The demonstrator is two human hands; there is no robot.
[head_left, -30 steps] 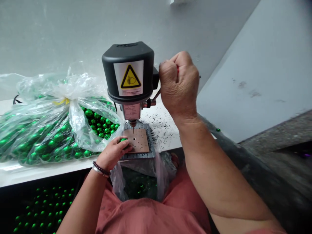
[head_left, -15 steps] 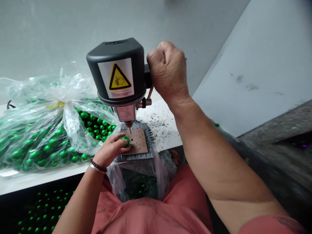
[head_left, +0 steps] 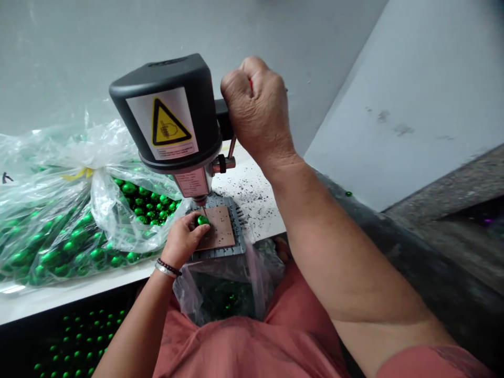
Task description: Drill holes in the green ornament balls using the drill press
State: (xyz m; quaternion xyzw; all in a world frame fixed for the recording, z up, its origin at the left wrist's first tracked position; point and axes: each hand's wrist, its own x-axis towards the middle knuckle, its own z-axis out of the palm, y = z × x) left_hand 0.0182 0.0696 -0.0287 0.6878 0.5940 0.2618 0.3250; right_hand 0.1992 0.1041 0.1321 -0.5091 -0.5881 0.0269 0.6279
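Between the thumb and fingers of my left hand point(head_left: 183, 236) is a shiny green ball point(head_left: 203, 220). It sits over the brown board point(head_left: 222, 231) on the slotted grey base point(head_left: 238, 226), right under the thin drill bit point(head_left: 205, 211) of a bench drill press point(head_left: 165, 110). The bit's tip appears to meet the top of the ball; whether it has entered cannot be made out. High on the machine's right side, my right hand point(head_left: 258, 107) is closed in a fist around its handle, which is mostly hidden; a bit of red shows between the fingers.
A clear plastic bag point(head_left: 114, 210) of green balls lies on the white table point(head_left: 260, 205) at left. Dark shavings litter the tabletop beside the base. Another plastic bag point(head_left: 258, 283) hangs below the table edge in front of me. More green balls point(head_left: 79, 336) show lower left.
My left hand has brought the green ball under the drill bit, over the board's hole. My right fist stays at the handle. The view has shifted slightly.
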